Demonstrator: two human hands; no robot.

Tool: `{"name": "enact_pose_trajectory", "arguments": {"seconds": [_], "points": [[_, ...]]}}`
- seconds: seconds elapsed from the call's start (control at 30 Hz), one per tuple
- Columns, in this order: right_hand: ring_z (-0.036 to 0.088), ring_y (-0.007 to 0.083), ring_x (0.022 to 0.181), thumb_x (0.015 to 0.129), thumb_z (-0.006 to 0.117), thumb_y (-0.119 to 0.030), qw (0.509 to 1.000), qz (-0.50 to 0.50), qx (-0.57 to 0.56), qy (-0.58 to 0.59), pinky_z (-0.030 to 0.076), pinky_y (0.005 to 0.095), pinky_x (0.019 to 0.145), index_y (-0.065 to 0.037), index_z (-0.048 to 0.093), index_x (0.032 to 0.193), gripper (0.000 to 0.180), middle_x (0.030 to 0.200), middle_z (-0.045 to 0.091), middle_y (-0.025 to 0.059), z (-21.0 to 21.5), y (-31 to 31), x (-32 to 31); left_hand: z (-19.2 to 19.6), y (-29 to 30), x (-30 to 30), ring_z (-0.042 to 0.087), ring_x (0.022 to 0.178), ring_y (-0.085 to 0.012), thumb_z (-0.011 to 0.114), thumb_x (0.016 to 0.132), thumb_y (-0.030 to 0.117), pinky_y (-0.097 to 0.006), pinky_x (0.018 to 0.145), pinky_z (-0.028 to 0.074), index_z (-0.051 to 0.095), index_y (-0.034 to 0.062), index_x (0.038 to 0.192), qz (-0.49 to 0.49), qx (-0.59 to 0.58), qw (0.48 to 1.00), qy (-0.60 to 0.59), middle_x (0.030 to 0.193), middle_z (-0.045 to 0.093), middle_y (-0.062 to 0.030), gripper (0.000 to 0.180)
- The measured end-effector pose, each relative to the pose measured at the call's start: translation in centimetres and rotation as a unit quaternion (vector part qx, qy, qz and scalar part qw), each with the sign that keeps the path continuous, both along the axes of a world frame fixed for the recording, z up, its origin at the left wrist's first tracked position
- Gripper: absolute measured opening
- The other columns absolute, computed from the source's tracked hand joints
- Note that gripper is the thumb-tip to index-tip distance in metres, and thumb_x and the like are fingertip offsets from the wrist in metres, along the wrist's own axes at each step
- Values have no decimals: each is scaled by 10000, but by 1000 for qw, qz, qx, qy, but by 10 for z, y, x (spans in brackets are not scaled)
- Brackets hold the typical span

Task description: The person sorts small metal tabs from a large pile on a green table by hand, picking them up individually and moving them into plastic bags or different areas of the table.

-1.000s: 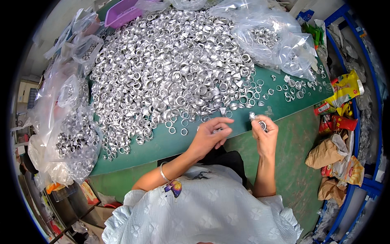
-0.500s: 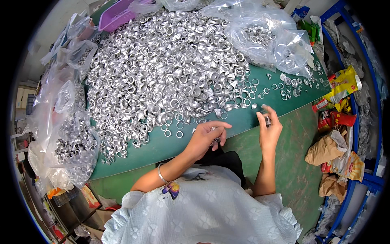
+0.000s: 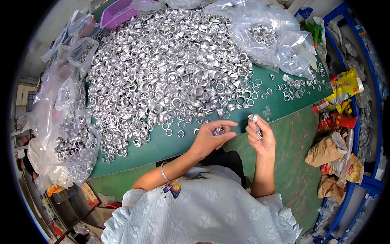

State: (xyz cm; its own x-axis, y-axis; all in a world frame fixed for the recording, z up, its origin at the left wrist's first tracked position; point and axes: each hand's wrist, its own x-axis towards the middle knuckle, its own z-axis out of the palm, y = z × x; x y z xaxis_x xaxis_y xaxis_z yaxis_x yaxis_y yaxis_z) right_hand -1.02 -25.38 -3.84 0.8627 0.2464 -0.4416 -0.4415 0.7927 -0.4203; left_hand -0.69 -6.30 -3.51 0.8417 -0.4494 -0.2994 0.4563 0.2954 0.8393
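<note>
A broad heap of silver metal rings (image 3: 174, 61) covers most of the green table (image 3: 134, 158). Near the table's front edge, my left hand (image 3: 207, 140) curls loosely around a few silver rings (image 3: 219, 130), which show between thumb and fingers. To its right, my right hand (image 3: 263, 140) holds a silver ring (image 3: 253, 118) pinched at the fingertips, while more silver rings (image 3: 258, 131) sit inside its bent fingers. A small gap separates the two hands. How many rings each hand holds is hidden by the fingers.
Clear plastic bags of rings lie at the back right (image 3: 280, 40) and along the left side (image 3: 73, 134). A purple basket (image 3: 118, 14) stands at the far left. Loose rings (image 3: 298, 87) are scattered at the right. A blue shelf rack (image 3: 353, 101) rises beyond the table.
My right hand has moved left toward my left hand, a ring now at its fingertips. The small piece beside it on the table is gone. My left hand has turned, showing its rings.
</note>
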Motion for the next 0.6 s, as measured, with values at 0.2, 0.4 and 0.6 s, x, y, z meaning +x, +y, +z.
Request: {"name": "enact_pose_trajectory", "arguments": {"seconds": [0.2,0.4,0.6], "points": [[346,74,406,916,414,-168,979,63,189,50,272,188,315,12,494,974,206,664,442,33,-8,7,-8,7,-1,-2,390,521,-9,641,774,39,-156,421,296,592,54,1095,10,31,999,-14,694,474,44,326],[380,65,381,893,476,-172,991,87,-101,17,247,178,321,30,544,887,214,622,519,53,15,32,-10,7,-3,5,426,636,-79,689,706,39,-219,615,385,610,58,1063,18,166,959,-229,673,468,11,366],[331,54,388,897,475,-181,965,87,-236,-77,215,179,320,53,534,926,243,591,445,24,17,47,-7,9,16,15,461,624,-124,698,705,86,-255,594,395,630,66,994,67,202,928,-306,665,492,-36,297]]}}
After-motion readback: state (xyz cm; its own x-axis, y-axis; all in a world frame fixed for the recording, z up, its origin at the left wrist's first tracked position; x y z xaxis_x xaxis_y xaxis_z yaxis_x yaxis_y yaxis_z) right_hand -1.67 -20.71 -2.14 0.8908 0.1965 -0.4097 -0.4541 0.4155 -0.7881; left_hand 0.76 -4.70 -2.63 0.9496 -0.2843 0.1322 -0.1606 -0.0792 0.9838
